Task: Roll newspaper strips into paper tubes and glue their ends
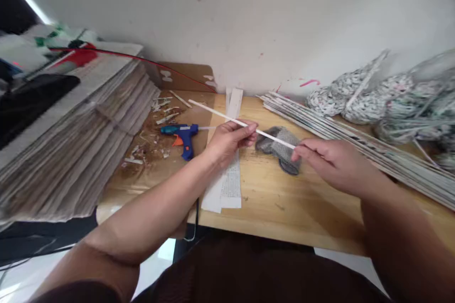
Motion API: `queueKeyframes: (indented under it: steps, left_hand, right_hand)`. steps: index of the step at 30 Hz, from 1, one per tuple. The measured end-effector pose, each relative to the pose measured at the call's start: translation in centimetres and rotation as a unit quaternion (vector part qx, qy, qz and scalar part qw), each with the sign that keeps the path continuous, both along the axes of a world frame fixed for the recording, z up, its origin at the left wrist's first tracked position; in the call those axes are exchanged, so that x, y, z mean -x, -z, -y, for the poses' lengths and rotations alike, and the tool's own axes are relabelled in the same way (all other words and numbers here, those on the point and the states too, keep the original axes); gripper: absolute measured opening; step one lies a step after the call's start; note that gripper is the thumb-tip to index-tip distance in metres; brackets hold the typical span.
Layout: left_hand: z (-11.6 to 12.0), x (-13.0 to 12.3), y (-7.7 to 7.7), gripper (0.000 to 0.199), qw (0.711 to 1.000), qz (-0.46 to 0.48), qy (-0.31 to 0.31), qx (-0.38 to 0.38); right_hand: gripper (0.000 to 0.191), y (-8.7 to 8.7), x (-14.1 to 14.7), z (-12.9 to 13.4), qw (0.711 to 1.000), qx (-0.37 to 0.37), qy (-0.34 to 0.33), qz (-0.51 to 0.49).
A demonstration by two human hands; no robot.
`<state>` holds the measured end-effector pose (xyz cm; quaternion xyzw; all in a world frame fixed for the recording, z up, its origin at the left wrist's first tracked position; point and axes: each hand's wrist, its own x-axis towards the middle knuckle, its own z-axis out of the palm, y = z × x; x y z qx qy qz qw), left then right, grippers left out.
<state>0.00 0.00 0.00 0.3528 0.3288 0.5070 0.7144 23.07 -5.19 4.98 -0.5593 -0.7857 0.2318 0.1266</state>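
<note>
A thin white rolled-paper stick (213,111) slants across the middle of the view, held above the table. My left hand (232,137) pinches it near its middle, and my right hand (322,156) grips its right end between thumb and fingers. Below the stick lies a grey cloth glove (277,147), partly covered by it. Printed paper strips (232,189) lie under and beside my left hand. A blue glue gun (183,136) with an orange trigger rests left of that hand.
A tall stack of paper (117,113) fills the left side. Long paper sticks (341,137) lie in a bundle at the right, in front of braided paper coils (366,99). Scraps (167,116) litter a brown board. A red cable (156,63) crosses behind; the wall stands at the back.
</note>
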Motion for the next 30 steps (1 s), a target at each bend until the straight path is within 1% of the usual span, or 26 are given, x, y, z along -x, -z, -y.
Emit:
queueKeyframes:
  steps: [2, 3, 4, 7, 8, 9, 10, 11, 14, 15, 16, 17, 19, 20, 21, 22, 23, 25, 27, 29, 30]
  left_hand:
    - [0.0, 0.0, 0.2, 0.024, 1.000, 0.002, 0.002, 0.001]
    - [0.0, 0.0, 0.2, 0.024, 1.000, 0.002, 0.003, 0.003]
    - [0.0, 0.0, 0.3, 0.023, 1.000, 0.001, 0.004, 0.004]
    - [0.0, 0.0, 0.3, 0.022, 1.000, -0.003, 0.002, 0.011]
    - [0.0, 0.0, 0.3, 0.022, 1.000, -0.005, 0.000, 0.011]
    - [0.0, 0.0, 0.3, 0.022, 1.000, -0.006, -0.002, 0.010]
    - [0.0, 0.0, 0.2, 0.022, 1.000, -0.006, -0.003, 0.009]
    - [0.0, 0.0, 0.1, 0.022, 1.000, -0.007, -0.002, 0.007]
    - [0.1, -0.1, 0.1, 0.021, 1.000, -0.007, 0.008, -0.006]
    - [0.2, -0.2, 0.2, 0.021, 1.000, -0.008, 0.013, -0.010]
    - [0.3, -0.2, 0.3, 0.021, 1.000, -0.010, 0.017, -0.014]
    - [0.4, -0.3, 0.5, 0.021, 1.000, -0.011, 0.022, -0.016]
    - [0.5, -0.4, 0.7, 0.022, 0.999, -0.013, 0.030, -0.017]
    - [0.6, -0.5, 0.8, 0.022, 0.999, -0.013, 0.032, -0.018]
    - [0.6, -0.5, 0.9, 0.022, 0.999, -0.014, 0.034, -0.020]
    - [0.6, -0.5, 0.9, 0.023, 0.999, -0.015, 0.036, -0.025]
    - [0.6, -0.4, 0.9, 0.023, 0.999, -0.015, 0.039, -0.031]
    - [0.7, -0.4, 0.7, 0.023, 0.998, -0.013, 0.045, -0.039]
    - [0.7, -0.3, 0.5, 0.022, 0.998, -0.011, 0.058, -0.037]
    - [0.7, -0.3, 0.4, 0.021, 0.997, -0.009, 0.074, -0.026]
    - [0.7, -0.3, 0.3, 0.022, 0.997, -0.009, 0.077, -0.021]
  right_hand:
    - [0.038, -0.3, -0.9, -0.1, 1.000, 0.022, -0.013, -0.002]
    - [0.036, -0.4, -1.2, -0.1, 1.000, 0.020, -0.020, -0.001]
    - [0.034, -0.3, -1.3, -0.2, 1.000, 0.000, -0.019, 0.002]
    - [0.025, 0.3, -0.9, -0.3, 0.991, -0.131, -0.006, 0.016]
    - [0.024, 0.5, -0.7, -0.3, 0.985, -0.168, -0.010, 0.024]
    - [0.024, 0.6, -0.6, -0.3, 0.981, -0.190, -0.018, 0.032]
    - [0.025, 0.7, -0.5, -0.3, 0.980, -0.192, -0.022, 0.039]
    - [0.028, 0.6, -0.6, -0.3, 0.983, -0.176, -0.022, 0.044]
    - [0.033, 0.3, -0.8, -0.1, 0.997, -0.067, -0.022, 0.037]
    - [0.034, 0.3, -0.8, 0.0, 0.998, -0.047, -0.021, 0.031]
    - [0.033, 0.3, -0.6, 0.1, 0.998, -0.048, -0.018, 0.026]
    - [0.032, 0.4, -0.4, 0.2, 0.997, -0.069, -0.014, 0.025]
    - [0.031, 0.6, 0.3, 0.3, 0.991, -0.133, -0.008, 0.031]
    - [0.031, 0.8, 0.6, 0.3, 0.987, -0.155, -0.008, 0.036]
    - [0.033, 0.9, 0.7, 0.3, 0.987, -0.157, -0.007, 0.038]
    - [0.035, 0.9, 0.8, 0.3, 0.989, -0.141, -0.002, 0.035]
    - [0.038, 0.9, 0.7, 0.3, 0.994, -0.108, 0.005, 0.025]
    - [0.042, 0.6, 0.1, 0.1, 1.000, -0.012, 0.010, -0.012]
    - [0.045, 0.2, -0.6, 0.0, 0.996, 0.074, -0.003, -0.051]
    - [0.047, -0.1, -1.0, -0.2, 0.992, 0.107, -0.011, -0.061]
    - [0.046, -0.2, -1.0, -0.2, 0.994, 0.099, -0.008, -0.054]
